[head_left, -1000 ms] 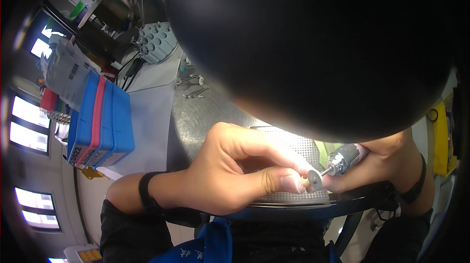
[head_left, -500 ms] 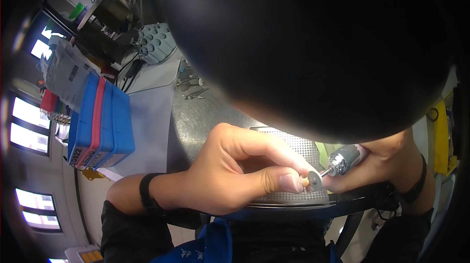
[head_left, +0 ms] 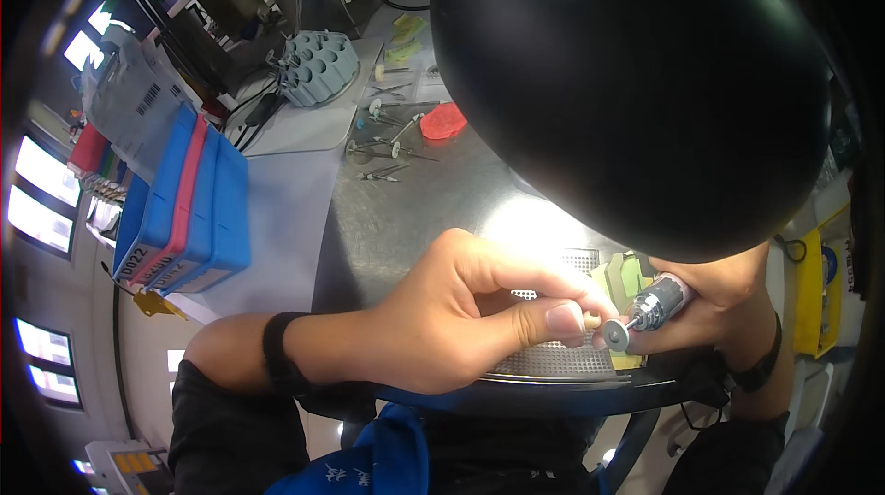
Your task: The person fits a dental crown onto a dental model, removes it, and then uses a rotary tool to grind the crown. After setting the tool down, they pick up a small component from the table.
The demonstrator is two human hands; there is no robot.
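My left hand (head_left: 470, 315) is closed, with thumb and forefinger pinching a small cream-coloured piece (head_left: 592, 321); most of it is hidden by the fingertips. A silver rotary handpiece (head_left: 660, 302) lies in my right hand (head_left: 728, 297), whose fingers wrap round its body. From its tip a thin shank carries a round grey disc (head_left: 616, 335), right beside the cream piece; I cannot tell whether they touch. Both hands are over a perforated metal plate (head_left: 562, 362) at the bench's near edge.
A large black rounded object (head_left: 636, 89) blocks the upper right. Blue bins (head_left: 217, 218) stand at left, a grey holder with round holes (head_left: 318, 69) behind. Loose rotary bits (head_left: 378, 149) and a red piece (head_left: 444, 122) lie on the metal bench (head_left: 433, 205); green pieces (head_left: 622, 276) are near my right hand.
The view has shifted, and more of the bench shows beside the black object. The disc has turned its face and sits a little lower right of my left fingertips. Both hands keep their grips.
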